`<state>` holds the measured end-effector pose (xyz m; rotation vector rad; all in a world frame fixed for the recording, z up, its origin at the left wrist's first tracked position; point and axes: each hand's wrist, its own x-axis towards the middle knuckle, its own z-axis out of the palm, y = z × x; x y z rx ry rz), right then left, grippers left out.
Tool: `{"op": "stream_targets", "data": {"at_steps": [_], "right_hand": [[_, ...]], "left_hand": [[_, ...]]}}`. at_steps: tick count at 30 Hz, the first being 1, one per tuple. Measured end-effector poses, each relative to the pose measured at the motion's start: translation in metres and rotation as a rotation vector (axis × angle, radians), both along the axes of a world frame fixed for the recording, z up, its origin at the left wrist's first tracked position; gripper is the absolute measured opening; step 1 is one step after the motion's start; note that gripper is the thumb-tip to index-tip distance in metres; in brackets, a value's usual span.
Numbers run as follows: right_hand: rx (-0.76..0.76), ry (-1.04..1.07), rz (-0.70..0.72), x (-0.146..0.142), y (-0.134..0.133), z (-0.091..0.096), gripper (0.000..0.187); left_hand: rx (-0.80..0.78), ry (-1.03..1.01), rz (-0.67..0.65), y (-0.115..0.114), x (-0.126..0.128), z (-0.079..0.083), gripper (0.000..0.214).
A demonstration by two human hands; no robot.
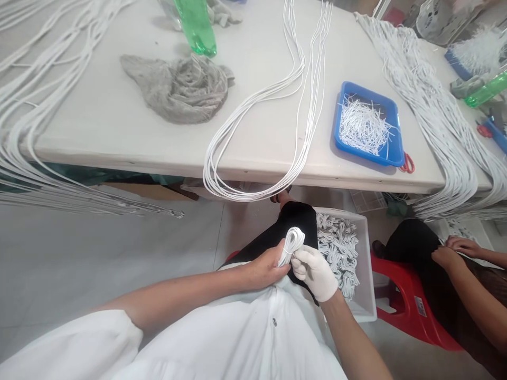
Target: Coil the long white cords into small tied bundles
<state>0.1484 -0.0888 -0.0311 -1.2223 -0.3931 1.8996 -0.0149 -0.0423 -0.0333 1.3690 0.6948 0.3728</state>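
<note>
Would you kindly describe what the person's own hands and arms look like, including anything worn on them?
The left hand wears no glove, and its forearm is bare up to a loose white sleeve. The right hand wears a plain white glove ending around the wrist; the visible forearm above is bare.

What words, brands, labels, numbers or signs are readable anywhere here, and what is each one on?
None can be read.
Red stool: it bears a small label, but the print is too small and blurred to read.
I see no lettering on the white cord bundle, the blue tray or the white crate.
</note>
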Motion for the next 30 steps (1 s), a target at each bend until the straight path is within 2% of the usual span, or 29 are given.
{"op": "stream_targets", "data": {"at_steps": [3,5,7,10,13,16,23,28,30], "right_hand": [[-0.126,0.251,0.038,0.002,-0.001,-0.012,0.027],[-0.146,0.241,0.017,0.000,-0.004,-0.018,0.029],[-0.088,0.045,-0.076,-0.003,-0.006,-0.019,0.026],[0.138,-0.509,-0.192,-0.007,-0.009,-0.015,0.018],[0.409,-0.883,-0.106,-0.007,-0.011,-0.010,0.021],[0.569,-0.995,0.031,-0.006,-0.012,-0.008,0.023],[0.609,-1.130,0.249,0.000,-0.012,-0.004,0.023],[0.705,-1.285,0.462,0.005,-0.010,0.002,0.026],[0.699,-1.282,0.466,0.004,-0.010,0.001,0.028]], "left_hand": [[0.098,0.071,-0.055,0.003,0.000,-0.003,0.021],[0.051,0.064,-0.036,0.004,0.003,-0.009,0.024],[-0.110,-0.005,-0.010,0.004,0.007,-0.014,0.032],[-0.372,-0.101,-0.039,0.004,0.009,-0.017,0.043],[-0.505,-0.137,-0.054,0.004,0.008,-0.016,0.045],[-0.563,-0.136,-0.049,0.002,0.006,-0.016,0.037],[-0.532,-0.106,-0.041,-0.001,0.005,-0.016,0.037],[-0.388,-0.052,-0.042,-0.001,0.007,-0.014,0.036],[-0.274,0.010,-0.041,-0.001,0.008,-0.015,0.036]]}}
